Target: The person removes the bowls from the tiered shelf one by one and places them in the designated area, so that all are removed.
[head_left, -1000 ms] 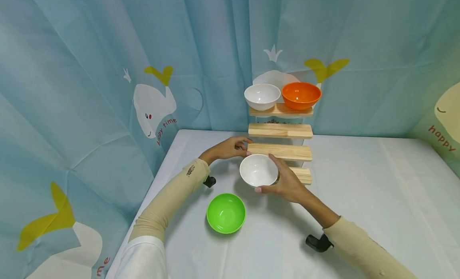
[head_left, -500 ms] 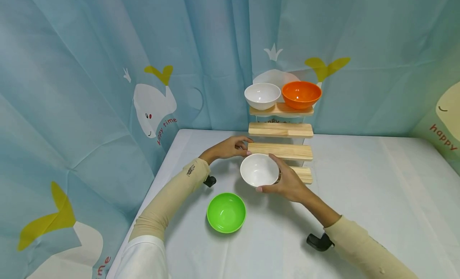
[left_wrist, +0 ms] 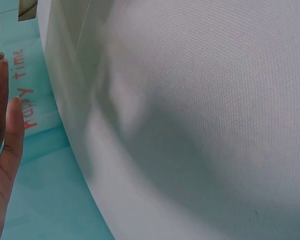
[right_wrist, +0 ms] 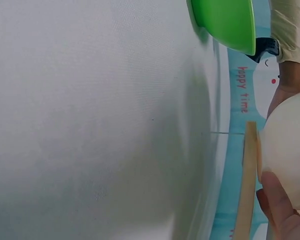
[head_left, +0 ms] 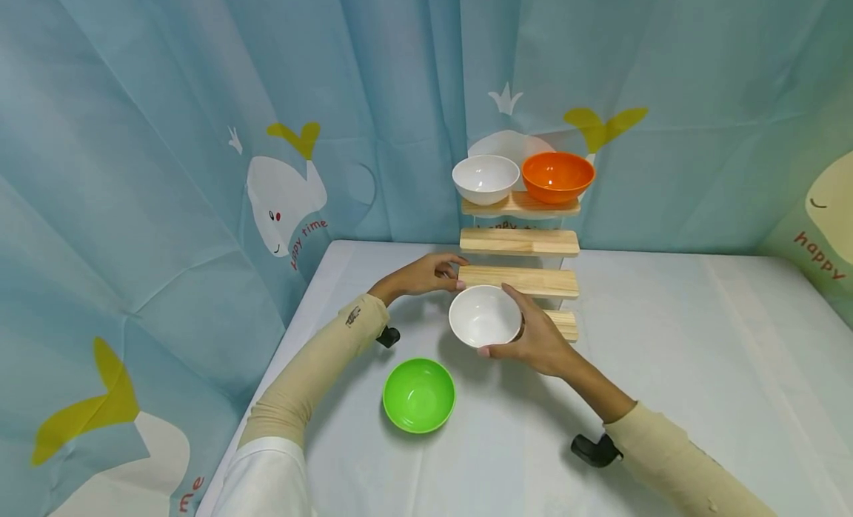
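Note:
My right hand (head_left: 536, 339) grips a white bowl (head_left: 484, 317), thumb on the near side and fingers at the far right. The bowl sits over the left part of the lowest board of a stepped wooden shelf (head_left: 518, 281). In the right wrist view, the underside of the bowl (right_wrist: 290, 150) is right beside a board (right_wrist: 247, 185); whether they touch I cannot tell. My left hand (head_left: 426, 274) pinches the left end of the second-lowest board. Only part of the left hand (left_wrist: 2, 135) shows in the left wrist view, at the edge.
A green bowl (head_left: 419, 395) stands on the white-covered table (head_left: 666, 339), in front of the shelf. On the top board are another white bowl (head_left: 486, 180) and an orange bowl (head_left: 558, 178). A blue curtain (head_left: 400, 95) hangs behind.
My right hand has shifted the white bowl slightly to the right along the lowest board. The left hand stays at the shelf's end.

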